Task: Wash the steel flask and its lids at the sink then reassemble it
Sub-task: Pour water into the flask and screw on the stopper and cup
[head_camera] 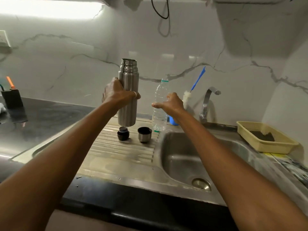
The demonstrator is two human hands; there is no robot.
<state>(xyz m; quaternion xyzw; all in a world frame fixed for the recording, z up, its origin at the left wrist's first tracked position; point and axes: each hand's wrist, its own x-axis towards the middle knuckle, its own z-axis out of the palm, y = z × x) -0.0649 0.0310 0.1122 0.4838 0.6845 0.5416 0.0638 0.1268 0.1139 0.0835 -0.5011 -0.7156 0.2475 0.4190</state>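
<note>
My left hand (117,93) grips the steel flask (128,84) around its middle and holds it upright, mouth uncapped, just above the ribbed drainboard (116,152). Below it stand the black inner stopper (123,133) and the steel cup lid (144,134), its dark hollow facing up. My right hand (170,103) hovers with relaxed fingers in front of a clear plastic bottle (159,110); I cannot tell whether it touches the bottle. A bottle brush (196,84) with a blue handle stands in a blue holder (172,120) behind that hand.
The steel sink basin (183,157) with its drain lies to the right, and the tap (208,102) rises behind it. A beige tray (266,139) holding a dark scrubber sits on the right counter. A black block with an orange-handled tool stands far left.
</note>
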